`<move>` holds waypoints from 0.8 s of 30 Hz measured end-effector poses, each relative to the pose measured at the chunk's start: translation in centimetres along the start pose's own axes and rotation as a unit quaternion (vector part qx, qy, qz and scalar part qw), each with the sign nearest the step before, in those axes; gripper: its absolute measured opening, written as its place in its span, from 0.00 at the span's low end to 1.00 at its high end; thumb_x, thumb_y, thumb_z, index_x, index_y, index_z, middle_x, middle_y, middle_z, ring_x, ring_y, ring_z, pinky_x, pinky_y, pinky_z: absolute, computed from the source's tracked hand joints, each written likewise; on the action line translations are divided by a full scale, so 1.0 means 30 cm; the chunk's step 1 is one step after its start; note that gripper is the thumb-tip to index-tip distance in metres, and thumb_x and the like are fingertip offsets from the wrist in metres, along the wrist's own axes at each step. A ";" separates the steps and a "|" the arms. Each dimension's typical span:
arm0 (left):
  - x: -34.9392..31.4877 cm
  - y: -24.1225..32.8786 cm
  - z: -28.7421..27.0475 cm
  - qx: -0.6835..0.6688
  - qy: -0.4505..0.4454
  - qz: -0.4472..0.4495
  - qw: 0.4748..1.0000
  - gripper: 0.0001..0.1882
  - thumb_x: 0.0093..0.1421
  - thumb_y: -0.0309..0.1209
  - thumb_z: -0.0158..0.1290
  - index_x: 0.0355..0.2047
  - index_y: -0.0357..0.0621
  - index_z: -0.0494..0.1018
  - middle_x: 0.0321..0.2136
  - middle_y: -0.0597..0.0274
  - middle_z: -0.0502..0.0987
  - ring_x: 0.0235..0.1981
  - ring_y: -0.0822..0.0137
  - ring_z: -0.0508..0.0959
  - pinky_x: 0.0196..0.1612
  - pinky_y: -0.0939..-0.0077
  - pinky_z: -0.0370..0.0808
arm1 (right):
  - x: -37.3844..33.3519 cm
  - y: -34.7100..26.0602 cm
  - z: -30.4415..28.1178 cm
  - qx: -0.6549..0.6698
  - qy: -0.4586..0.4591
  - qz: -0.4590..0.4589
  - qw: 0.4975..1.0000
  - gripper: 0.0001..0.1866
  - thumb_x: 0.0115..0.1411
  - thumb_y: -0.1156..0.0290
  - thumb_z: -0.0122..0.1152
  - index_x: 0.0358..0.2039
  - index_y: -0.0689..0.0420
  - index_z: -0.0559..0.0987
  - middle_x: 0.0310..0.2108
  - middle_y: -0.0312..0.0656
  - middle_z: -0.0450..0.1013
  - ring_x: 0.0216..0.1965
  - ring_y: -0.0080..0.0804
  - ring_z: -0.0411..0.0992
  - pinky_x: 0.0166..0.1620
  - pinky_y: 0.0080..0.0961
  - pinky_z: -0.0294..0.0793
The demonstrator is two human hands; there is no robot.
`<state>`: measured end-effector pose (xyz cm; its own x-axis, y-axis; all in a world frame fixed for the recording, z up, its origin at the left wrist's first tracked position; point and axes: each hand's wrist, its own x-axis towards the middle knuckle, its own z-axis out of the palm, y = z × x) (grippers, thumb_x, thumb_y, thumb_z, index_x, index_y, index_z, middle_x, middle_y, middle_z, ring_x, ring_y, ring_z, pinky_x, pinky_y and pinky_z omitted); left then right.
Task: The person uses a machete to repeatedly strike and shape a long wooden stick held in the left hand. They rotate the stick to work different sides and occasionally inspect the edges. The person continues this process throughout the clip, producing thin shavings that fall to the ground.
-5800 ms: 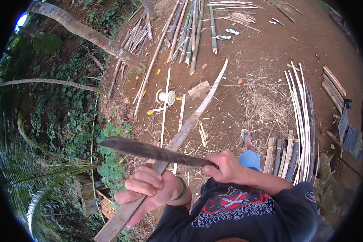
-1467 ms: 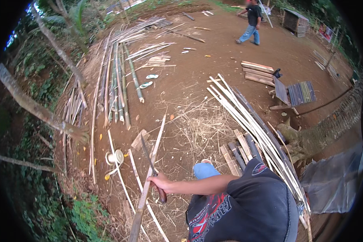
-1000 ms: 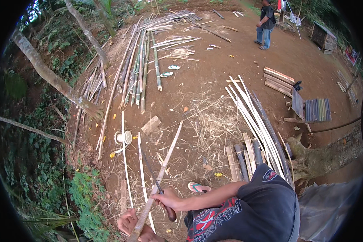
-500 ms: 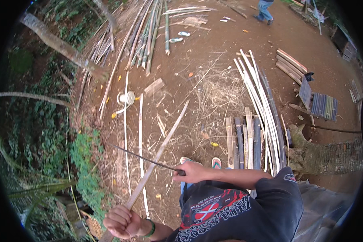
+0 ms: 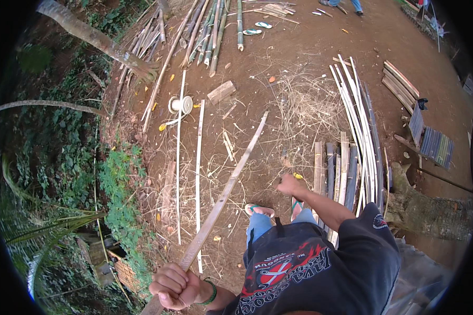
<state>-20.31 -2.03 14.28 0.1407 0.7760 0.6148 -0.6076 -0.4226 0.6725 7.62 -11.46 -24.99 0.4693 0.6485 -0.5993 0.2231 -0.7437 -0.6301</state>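
A long flat bamboo slat [image 5: 220, 202] runs slantwise from the lower left up toward the middle of the ground. My left hand [image 5: 176, 286] is closed around it near its lower end; a green band circles that wrist. Out in front of my body, my right hand [image 5: 290, 185] is closed in a fist, apart from the slat. Only a dark bit of the machete's handle seems to show at this fist; its blade cannot be made out now, though it showed plainly a moment earlier.
Two thin pale strips [image 5: 198, 178] lie beyond the slat, near a pale roll [image 5: 181, 105] and a wood block [image 5: 222, 92]. Long white strips [image 5: 360, 126] and cut bamboo pieces [image 5: 343, 163] lie right, beside a tree trunk [image 5: 431, 210]. Green plants [image 5: 118, 178] edge the left.
My right hand has moved away from the slat, forward and to the right, and the machete blade no longer shows. My left hand keeps its hold on the slat. The whole view has shifted.
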 end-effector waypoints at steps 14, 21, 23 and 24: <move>0.077 0.005 -0.042 0.077 0.005 -0.014 0.997 0.18 0.68 0.31 0.42 0.19 0.50 0.55 0.14 0.71 0.54 0.14 0.75 0.54 0.19 0.78 0.53 | 0.468 -0.061 -0.014 -0.088 0.059 0.043 0.993 0.19 0.48 0.59 0.59 0.32 0.63 0.83 0.31 0.58 0.78 0.37 0.52 0.79 0.43 0.42 0.79; 0.075 -0.022 -0.079 0.053 0.244 0.026 0.968 0.19 0.58 0.31 0.43 0.13 0.55 0.49 0.07 0.74 0.52 0.07 0.79 0.50 0.14 0.81 0.50 | 0.384 -0.102 -0.018 -0.110 -0.034 -0.175 0.978 0.15 0.48 0.59 0.61 0.30 0.58 0.83 0.26 0.53 0.78 0.32 0.52 0.78 0.40 0.42 0.79; 0.070 -0.005 -0.090 0.047 0.244 0.038 0.968 0.19 0.57 0.30 0.42 0.13 0.56 0.49 0.06 0.75 0.52 0.07 0.80 0.49 0.13 0.82 0.50 | 0.535 0.063 -0.002 -0.140 0.064 -0.006 0.988 0.19 0.49 0.55 0.62 0.34 0.58 0.83 0.29 0.50 0.80 0.34 0.50 0.79 0.41 0.40 0.79; 0.070 -0.009 -0.097 0.036 0.252 0.042 0.966 0.19 0.56 0.30 0.42 0.12 0.56 0.48 0.06 0.75 0.52 0.06 0.81 0.49 0.12 0.84 0.51 | 0.587 0.122 0.008 -0.120 0.122 0.113 0.979 0.22 0.50 0.53 0.62 0.36 0.59 0.83 0.31 0.49 0.80 0.36 0.50 0.79 0.41 0.40 0.79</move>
<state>-22.12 1.06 14.19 -0.3161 0.8589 0.4029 -0.5418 -0.5121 0.6665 16.50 -2.71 -37.97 0.7138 0.4264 -0.5556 0.2703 -0.8996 -0.3431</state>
